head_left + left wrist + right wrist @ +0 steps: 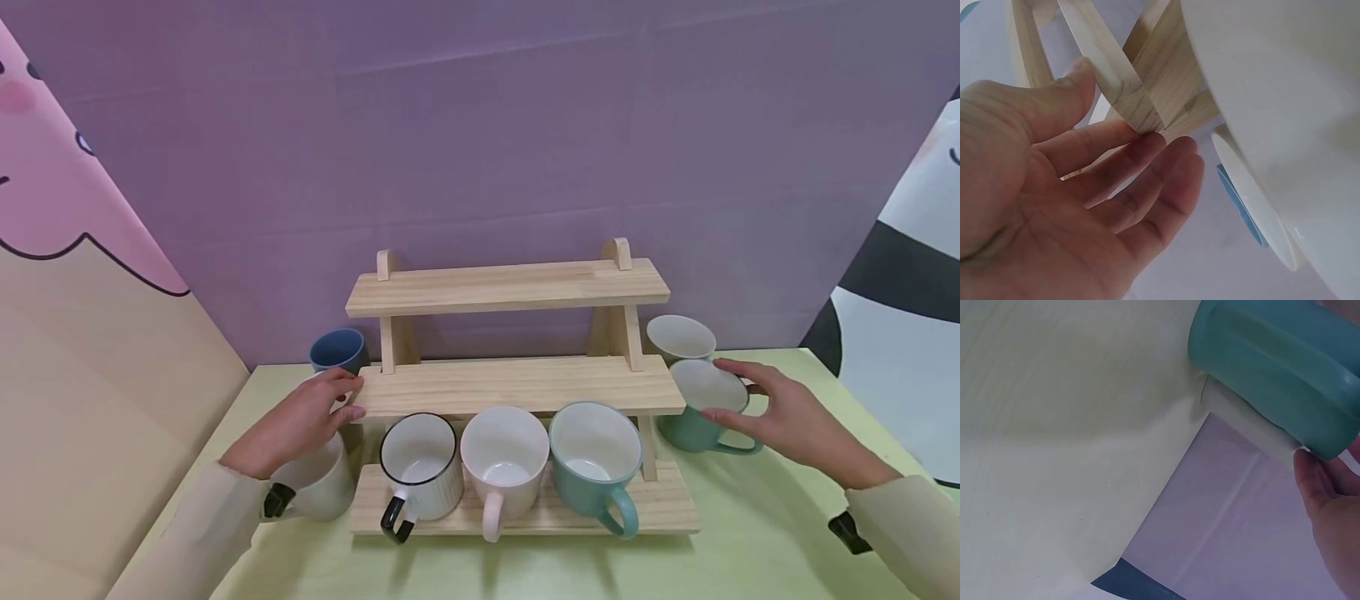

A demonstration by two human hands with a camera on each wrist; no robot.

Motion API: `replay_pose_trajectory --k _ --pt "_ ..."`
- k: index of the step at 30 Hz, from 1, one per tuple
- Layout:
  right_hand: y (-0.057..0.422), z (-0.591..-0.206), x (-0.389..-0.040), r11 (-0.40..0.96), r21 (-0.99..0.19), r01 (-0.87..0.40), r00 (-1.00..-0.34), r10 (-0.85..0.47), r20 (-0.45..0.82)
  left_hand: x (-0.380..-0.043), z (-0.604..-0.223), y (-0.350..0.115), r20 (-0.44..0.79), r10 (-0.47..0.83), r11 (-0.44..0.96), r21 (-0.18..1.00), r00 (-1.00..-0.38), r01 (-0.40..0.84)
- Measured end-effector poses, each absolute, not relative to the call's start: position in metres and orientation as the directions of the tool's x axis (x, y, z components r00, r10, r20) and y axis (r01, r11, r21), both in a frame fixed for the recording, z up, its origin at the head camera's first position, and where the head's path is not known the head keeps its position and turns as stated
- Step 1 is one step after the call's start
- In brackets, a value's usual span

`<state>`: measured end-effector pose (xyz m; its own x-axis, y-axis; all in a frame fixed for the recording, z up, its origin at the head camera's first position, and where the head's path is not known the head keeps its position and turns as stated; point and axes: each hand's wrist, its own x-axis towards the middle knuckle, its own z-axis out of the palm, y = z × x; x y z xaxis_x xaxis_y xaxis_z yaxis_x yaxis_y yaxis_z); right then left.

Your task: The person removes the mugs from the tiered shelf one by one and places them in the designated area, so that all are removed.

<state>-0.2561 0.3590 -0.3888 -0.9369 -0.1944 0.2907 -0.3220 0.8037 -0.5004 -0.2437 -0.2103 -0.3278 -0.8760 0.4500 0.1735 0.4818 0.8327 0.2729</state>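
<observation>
A three-tier wooden shelf [517,387] stands on the table. My left hand [303,422] holds the left end of its middle board, thumb and fingers against the wood [1141,112]. At the shelf's right side, my right hand [787,412] grips a teal mug [686,429] near its rim, thumb in front and fingers behind. That mug is upright in the head view, its handle toward the right front. On the bottom board sit a white mug with black rim [442,492], a pale pink mug [517,500] and another teal mug [577,483].
A white mug [330,487] and a blue mug [337,348] stand left of the shelf, partly behind my left hand. Behind the gripped mug is another white-lined mug [681,337]. A purple backdrop [495,150] rises at the table's [780,508] back edge.
</observation>
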Motion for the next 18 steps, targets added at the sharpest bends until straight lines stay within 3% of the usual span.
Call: replay_pose_trajectory --k 10,18 --pt "0.345 -0.375 -0.244 0.772 -0.514 -0.375 -0.902 -0.175 0.396 -0.244 -0.330 -0.211 0.177 0.451 0.832 0.270 -0.875 0.484" --pt "0.317 -0.359 -0.231 0.730 -0.443 -0.520 -0.813 -0.265 0.519 -0.244 -0.330 -0.212 0.182 0.447 0.833 0.272 -0.876 0.482"
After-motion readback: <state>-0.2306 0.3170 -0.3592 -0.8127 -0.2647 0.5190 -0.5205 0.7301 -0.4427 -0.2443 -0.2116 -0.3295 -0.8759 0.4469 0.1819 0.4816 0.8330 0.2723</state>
